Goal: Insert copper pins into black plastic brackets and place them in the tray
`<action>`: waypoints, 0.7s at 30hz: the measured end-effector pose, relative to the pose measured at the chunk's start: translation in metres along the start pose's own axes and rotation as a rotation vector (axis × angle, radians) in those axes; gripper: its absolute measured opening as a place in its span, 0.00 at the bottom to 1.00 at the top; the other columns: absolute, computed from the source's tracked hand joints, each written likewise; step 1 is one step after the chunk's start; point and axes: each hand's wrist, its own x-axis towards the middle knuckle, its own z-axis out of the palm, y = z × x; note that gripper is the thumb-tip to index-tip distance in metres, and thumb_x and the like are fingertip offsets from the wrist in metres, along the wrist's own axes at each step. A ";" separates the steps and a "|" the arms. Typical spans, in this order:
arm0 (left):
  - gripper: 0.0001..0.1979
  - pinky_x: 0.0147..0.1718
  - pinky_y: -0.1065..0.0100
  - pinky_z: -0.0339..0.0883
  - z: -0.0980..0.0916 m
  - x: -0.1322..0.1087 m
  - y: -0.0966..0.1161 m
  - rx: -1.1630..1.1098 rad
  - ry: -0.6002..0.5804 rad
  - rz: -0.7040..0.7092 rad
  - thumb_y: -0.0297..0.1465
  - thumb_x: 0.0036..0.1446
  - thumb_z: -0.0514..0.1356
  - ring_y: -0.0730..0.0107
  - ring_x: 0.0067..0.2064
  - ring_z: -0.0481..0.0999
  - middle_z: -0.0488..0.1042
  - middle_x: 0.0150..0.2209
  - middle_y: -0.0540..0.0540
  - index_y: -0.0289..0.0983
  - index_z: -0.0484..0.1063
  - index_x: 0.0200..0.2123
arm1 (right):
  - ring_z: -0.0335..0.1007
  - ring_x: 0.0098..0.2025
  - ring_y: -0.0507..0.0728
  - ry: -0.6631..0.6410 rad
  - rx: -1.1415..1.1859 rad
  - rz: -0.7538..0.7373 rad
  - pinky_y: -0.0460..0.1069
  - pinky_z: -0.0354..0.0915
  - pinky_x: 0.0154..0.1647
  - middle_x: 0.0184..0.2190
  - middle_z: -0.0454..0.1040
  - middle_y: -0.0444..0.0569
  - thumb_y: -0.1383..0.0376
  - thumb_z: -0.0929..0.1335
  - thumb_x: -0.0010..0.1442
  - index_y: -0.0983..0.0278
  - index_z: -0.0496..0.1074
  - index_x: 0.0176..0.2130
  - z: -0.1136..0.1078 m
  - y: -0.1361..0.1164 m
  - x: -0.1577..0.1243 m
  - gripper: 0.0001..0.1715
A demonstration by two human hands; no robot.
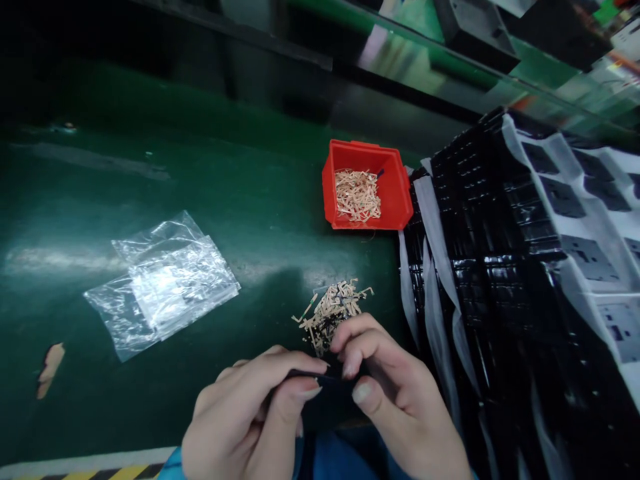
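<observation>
My left hand [260,407] is closed, pinching a thin dark piece [327,377] between thumb and forefinger. My right hand [395,393] is curled around the other end of that piece, with fingertips and thumb at it; the dark background hides the exact contact. What kind of piece it is I cannot make out. Just beyond my right fingertips lies a loose heap of small tan strips [333,308] with dark bits among them, on the green work surface [270,253].
A red bin [399,200] with many similar strips stands farther back. Clear plastic bags [167,283] lie to the left. On the right, stacked black trays [480,267] with white liners and grey panels form a tall wall. A dark rail [280,47] crosses the back.
</observation>
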 end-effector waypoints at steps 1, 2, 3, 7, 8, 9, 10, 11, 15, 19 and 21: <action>0.09 0.23 0.74 0.68 -0.001 0.001 -0.001 0.023 -0.030 0.026 0.31 0.68 0.63 0.78 0.18 0.74 0.74 0.19 0.60 0.51 0.83 0.40 | 0.72 0.45 0.53 -0.025 -0.007 0.026 0.48 0.68 0.50 0.44 0.73 0.45 0.51 0.71 0.70 0.58 0.73 0.37 -0.002 0.000 -0.001 0.15; 0.09 0.26 0.74 0.71 -0.003 0.003 -0.002 0.039 -0.058 0.057 0.30 0.68 0.63 0.78 0.18 0.73 0.73 0.19 0.60 0.51 0.83 0.41 | 0.72 0.46 0.53 -0.059 -0.008 0.055 0.49 0.68 0.51 0.45 0.73 0.45 0.51 0.70 0.70 0.58 0.72 0.37 -0.003 0.000 -0.002 0.15; 0.10 0.29 0.73 0.73 -0.004 0.004 -0.002 0.048 -0.082 0.085 0.29 0.68 0.62 0.78 0.18 0.73 0.74 0.19 0.60 0.51 0.82 0.41 | 0.72 0.47 0.54 -0.096 -0.001 0.086 0.49 0.67 0.52 0.46 0.73 0.46 0.51 0.70 0.71 0.58 0.71 0.38 -0.005 0.001 -0.002 0.15; 0.12 0.26 0.76 0.71 -0.004 0.006 0.001 0.082 -0.123 0.106 0.29 0.68 0.59 0.79 0.16 0.70 0.72 0.18 0.60 0.51 0.82 0.41 | 0.70 0.51 0.56 -0.206 0.080 0.186 0.51 0.64 0.54 0.48 0.72 0.47 0.49 0.69 0.71 0.59 0.68 0.38 -0.007 0.002 -0.002 0.18; 0.12 0.22 0.77 0.67 -0.003 0.006 0.003 0.078 -0.129 0.065 0.30 0.69 0.59 0.79 0.15 0.68 0.70 0.16 0.60 0.51 0.82 0.40 | 0.69 0.51 0.56 -0.222 0.111 0.209 0.51 0.64 0.54 0.48 0.72 0.47 0.47 0.69 0.70 0.59 0.67 0.37 -0.007 0.002 -0.002 0.20; 0.12 0.18 0.77 0.63 -0.002 0.005 0.005 0.056 -0.137 0.001 0.32 0.71 0.58 0.79 0.14 0.67 0.68 0.14 0.60 0.50 0.82 0.39 | 0.68 0.50 0.56 -0.235 0.148 0.236 0.51 0.63 0.52 0.48 0.72 0.48 0.46 0.69 0.70 0.59 0.67 0.37 -0.007 0.003 -0.002 0.21; 0.12 0.15 0.78 0.59 -0.001 0.005 0.007 0.018 -0.141 -0.082 0.35 0.72 0.58 0.80 0.13 0.65 0.66 0.13 0.59 0.48 0.83 0.38 | 0.67 0.49 0.56 -0.247 0.187 0.260 0.51 0.63 0.51 0.47 0.72 0.48 0.46 0.69 0.69 0.59 0.67 0.38 -0.006 0.004 -0.003 0.21; 0.14 0.14 0.78 0.56 0.000 0.004 0.010 -0.035 -0.142 -0.175 0.39 0.72 0.58 0.80 0.13 0.64 0.65 0.13 0.58 0.47 0.83 0.38 | 0.67 0.47 0.56 -0.255 0.232 0.279 0.50 0.63 0.49 0.47 0.72 0.48 0.46 0.69 0.69 0.60 0.67 0.38 -0.006 0.005 -0.004 0.21; 0.20 0.14 0.80 0.53 0.004 0.001 0.017 -0.273 -0.126 -0.476 0.49 0.70 0.60 0.81 0.14 0.63 0.65 0.14 0.55 0.41 0.83 0.37 | 0.64 0.41 0.53 -0.229 0.393 0.309 0.49 0.61 0.44 0.41 0.71 0.46 0.49 0.71 0.69 0.60 0.70 0.38 -0.002 0.008 -0.008 0.18; 0.23 0.14 0.80 0.54 0.003 -0.002 0.018 -0.364 -0.138 -0.588 0.53 0.68 0.60 0.79 0.14 0.64 0.66 0.14 0.54 0.39 0.83 0.40 | 0.64 0.42 0.55 -0.164 0.408 0.321 0.50 0.62 0.45 0.40 0.72 0.47 0.49 0.72 0.68 0.60 0.72 0.37 -0.001 0.008 -0.012 0.18; 0.24 0.14 0.81 0.54 0.003 -0.003 0.018 -0.370 -0.152 -0.607 0.53 0.68 0.60 0.79 0.14 0.65 0.66 0.14 0.53 0.38 0.83 0.41 | 0.63 0.41 0.55 -0.143 0.400 0.319 0.50 0.62 0.44 0.39 0.71 0.47 0.48 0.72 0.68 0.60 0.71 0.36 -0.001 0.009 -0.013 0.19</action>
